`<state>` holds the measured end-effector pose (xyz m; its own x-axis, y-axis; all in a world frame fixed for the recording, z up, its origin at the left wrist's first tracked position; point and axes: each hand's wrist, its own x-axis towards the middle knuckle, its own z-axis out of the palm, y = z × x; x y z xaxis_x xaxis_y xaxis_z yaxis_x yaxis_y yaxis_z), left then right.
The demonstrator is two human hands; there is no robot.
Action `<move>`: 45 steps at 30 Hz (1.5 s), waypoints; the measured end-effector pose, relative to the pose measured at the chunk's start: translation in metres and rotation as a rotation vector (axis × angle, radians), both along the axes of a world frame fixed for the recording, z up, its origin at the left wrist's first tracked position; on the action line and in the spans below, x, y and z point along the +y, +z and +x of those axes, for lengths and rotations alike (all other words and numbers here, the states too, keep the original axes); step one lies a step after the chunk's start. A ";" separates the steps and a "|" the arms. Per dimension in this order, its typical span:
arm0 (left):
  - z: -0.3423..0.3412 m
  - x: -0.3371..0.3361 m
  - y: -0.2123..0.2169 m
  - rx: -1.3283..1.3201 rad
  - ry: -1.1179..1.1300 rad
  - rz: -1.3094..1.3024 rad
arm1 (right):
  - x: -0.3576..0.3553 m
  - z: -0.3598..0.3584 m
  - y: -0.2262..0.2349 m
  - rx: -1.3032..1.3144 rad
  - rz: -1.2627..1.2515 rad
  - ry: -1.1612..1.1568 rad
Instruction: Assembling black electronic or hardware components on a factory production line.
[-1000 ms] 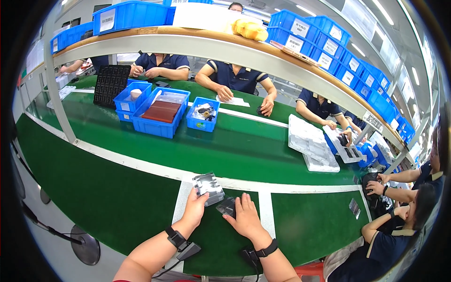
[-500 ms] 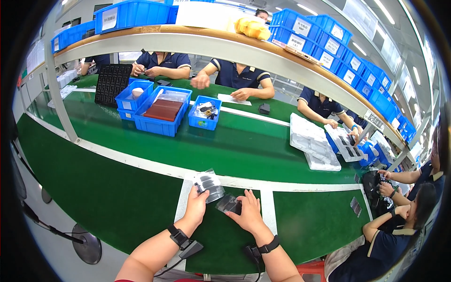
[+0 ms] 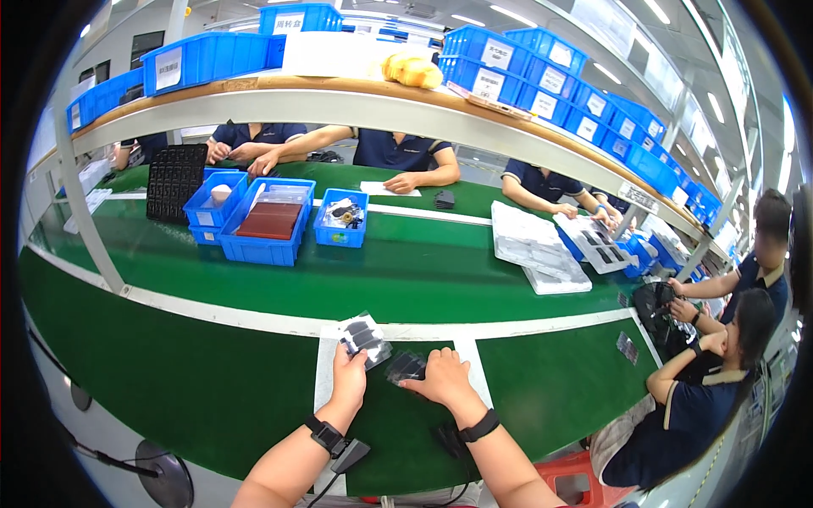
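My left hand [image 3: 347,381] is closed on a small stack of clear plastic sheets with dark strips [image 3: 366,339], tilted above the front of the green table. Just right of it, my right hand [image 3: 446,378] is closed at the edge of a second, darker bundle in clear film [image 3: 405,367]. Its thumb lies along the near side, and the fingers hide the right end. The two bundles are close together but apart. Whether the darker bundle rests on the table or is lifted, I cannot tell.
Across the green table [image 3: 212,356] stand blue bins, one with reddish-brown sheets [image 3: 269,220], one with small parts [image 3: 340,218]. White trays [image 3: 529,241] lie at the far right. A loaded shelf [image 3: 339,106] spans above. People sit opposite; others are at the right, near a dark film piece [image 3: 627,347].
The whole view has shifted a little to the right. My right hand's fingers have drawn in over the darker bundle. A co-worker opposite has reached out to the left.
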<state>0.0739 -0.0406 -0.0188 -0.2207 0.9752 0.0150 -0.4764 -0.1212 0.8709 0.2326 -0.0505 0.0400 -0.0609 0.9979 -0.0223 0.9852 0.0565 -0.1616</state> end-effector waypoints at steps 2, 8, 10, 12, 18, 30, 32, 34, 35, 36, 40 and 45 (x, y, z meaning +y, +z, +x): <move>-0.001 0.000 -0.001 -0.076 0.000 0.009 | 0.001 -0.001 0.005 -0.035 -0.113 0.031; -0.010 0.005 0.003 -0.184 0.079 0.055 | 0.016 -0.010 0.015 -0.004 -0.258 -0.081; -0.014 0.006 0.011 -0.198 0.123 0.048 | 0.024 0.001 0.010 0.084 -0.285 -0.068; -0.017 0.015 0.004 -0.174 0.178 0.040 | 0.027 0.011 0.005 0.156 -0.261 -0.030; -0.021 0.016 -0.003 -0.156 0.189 0.046 | -0.002 0.004 0.013 0.306 -0.024 0.127; -0.015 0.002 0.020 -0.329 -0.101 -0.030 | 0.012 0.025 0.006 0.277 0.165 0.161; -0.014 -0.001 0.024 -0.275 -0.153 -0.084 | 0.021 0.033 0.005 0.557 0.112 0.103; -0.016 -0.007 0.029 -0.227 -0.210 -0.111 | 0.026 0.028 0.006 1.016 -0.009 0.142; -0.017 -0.010 0.030 -0.221 -0.206 -0.101 | 0.024 0.019 0.008 1.314 -0.104 0.100; -0.014 -0.012 0.032 -0.330 -0.295 -0.111 | 0.022 0.013 0.008 1.606 -0.198 0.053; 0.000 -0.017 0.031 -0.481 -0.529 -0.098 | 0.029 -0.010 -0.024 1.382 0.138 0.047; -0.003 -0.017 0.032 -0.550 -0.528 -0.061 | 0.013 -0.035 -0.011 0.669 0.604 0.153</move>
